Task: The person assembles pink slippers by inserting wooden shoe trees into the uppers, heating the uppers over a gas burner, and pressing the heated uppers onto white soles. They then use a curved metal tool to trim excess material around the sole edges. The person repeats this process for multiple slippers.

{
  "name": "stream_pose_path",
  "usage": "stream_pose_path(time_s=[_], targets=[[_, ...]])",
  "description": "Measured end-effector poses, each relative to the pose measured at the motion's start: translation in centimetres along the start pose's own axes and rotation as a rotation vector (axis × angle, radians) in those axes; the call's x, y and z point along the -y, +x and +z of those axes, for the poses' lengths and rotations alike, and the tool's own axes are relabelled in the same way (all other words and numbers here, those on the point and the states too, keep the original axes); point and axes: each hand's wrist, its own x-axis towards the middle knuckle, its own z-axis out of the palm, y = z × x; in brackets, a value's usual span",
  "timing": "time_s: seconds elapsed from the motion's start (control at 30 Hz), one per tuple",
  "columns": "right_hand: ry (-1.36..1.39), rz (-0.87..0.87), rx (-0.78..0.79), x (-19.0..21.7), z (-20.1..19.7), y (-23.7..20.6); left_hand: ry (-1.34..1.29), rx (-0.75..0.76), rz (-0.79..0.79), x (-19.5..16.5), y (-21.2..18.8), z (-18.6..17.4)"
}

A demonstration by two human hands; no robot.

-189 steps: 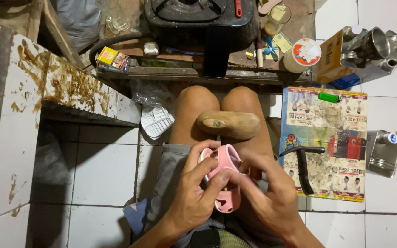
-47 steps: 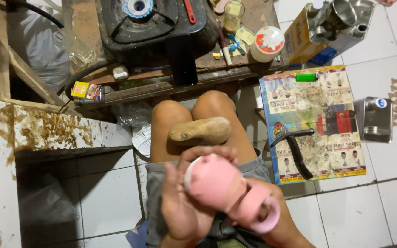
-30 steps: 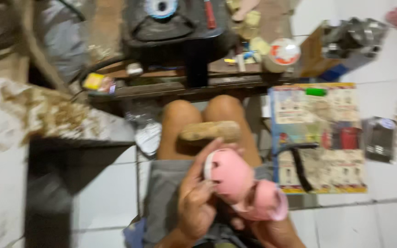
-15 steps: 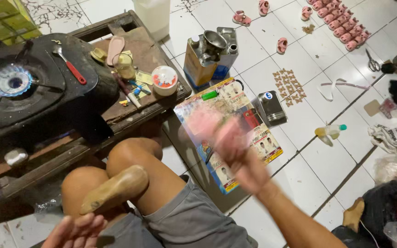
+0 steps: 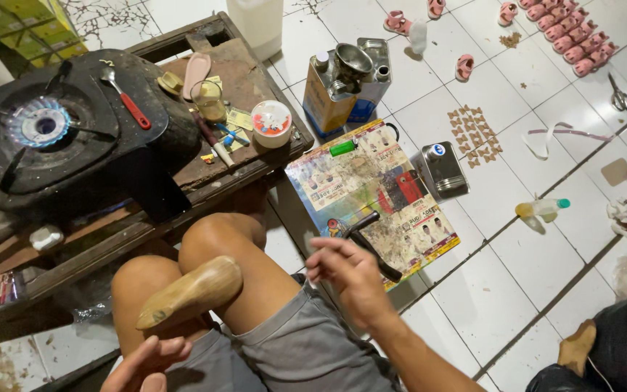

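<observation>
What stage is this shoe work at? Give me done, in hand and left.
Done: small pink shoes stand lined up on the white tiled floor. In hand: nothing. The left hand and right hand are open and empty, and the wooden shoe-shaped last rests on the bare thighs. Left, probably: small tan cut pieces lie unused on the floor, and the black gas stove burns.

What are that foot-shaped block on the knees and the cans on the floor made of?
The foot-shaped block looks like smooth, unpainted wood: tan, with faint grain. The rectangular cans seem to be thin sheet metal, shiny and reflective on top, with a metal funnel resting on them.
</observation>
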Motion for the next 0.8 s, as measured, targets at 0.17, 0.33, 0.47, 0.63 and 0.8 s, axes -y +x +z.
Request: stream_pose_path(time_s=[0.17,0.33,0.47,0.63,0.8], targets=[[-0.173,0.005,0.077,-0.9,2.1,-1.0,0.074,-0.037,0.026,1.2,-0.1,0.7],[-0.224,-0.010,0.067,-0.9,2.3,-1.1,0.065,-0.088,-0.026,0.9,-0.2,2.6],[-0.257,0.000,0.092,-1.0,2.7,-1.6,0.263,-0.193,0.162,-2.9,1.4,5.8],[-0.296,0.034,0.139,-1.5,3.3,-2.1,0.890,-0.359,0.471,-12.3,4.3,11.6],[-0.356,0.027,0.162,-2.3,3.6,-2.9,1.032,-0.120,0.490,-18.2,9.2,13.6]])
